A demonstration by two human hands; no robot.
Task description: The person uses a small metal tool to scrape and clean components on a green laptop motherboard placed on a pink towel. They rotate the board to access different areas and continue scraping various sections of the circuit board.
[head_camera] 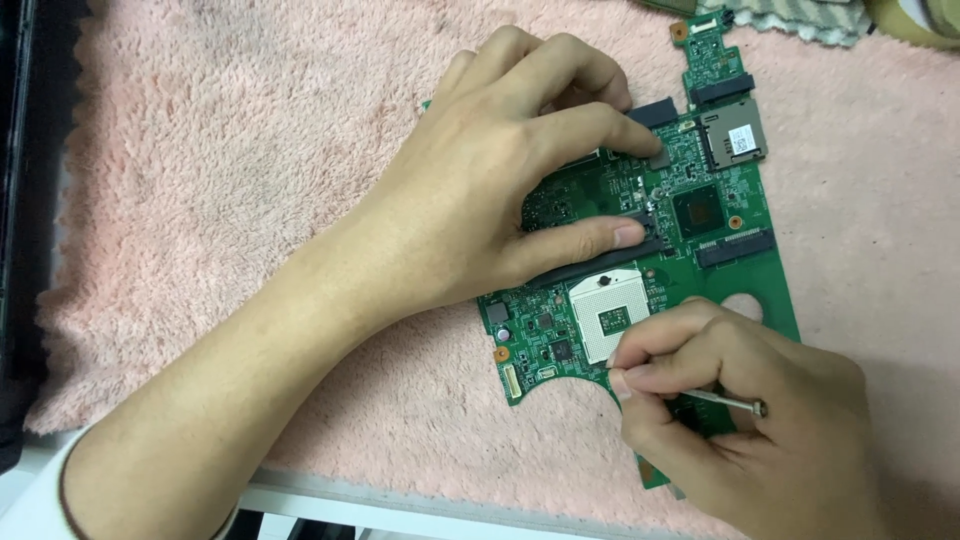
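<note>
A green laptop motherboard [745, 300] lies on a pink fluffy cloth [220, 170]. My left hand [500, 170] rests on the board's middle, with thumb and fingers pressed around a long black slot [600, 262]. Near the board's lower edge, my right hand [730, 410] pinches a thin metal tool [735, 403], its tip hidden under my fingers beside the square silver processor socket [608, 315]. A dark square chip [697, 211] and a silver card slot [735, 140] show to the right of my left hand.
The cloth covers a white table edge [400, 505] at the bottom. A dark object [25, 200] runs along the left side. Patterned fabric [800, 15] and other items sit at the top right corner.
</note>
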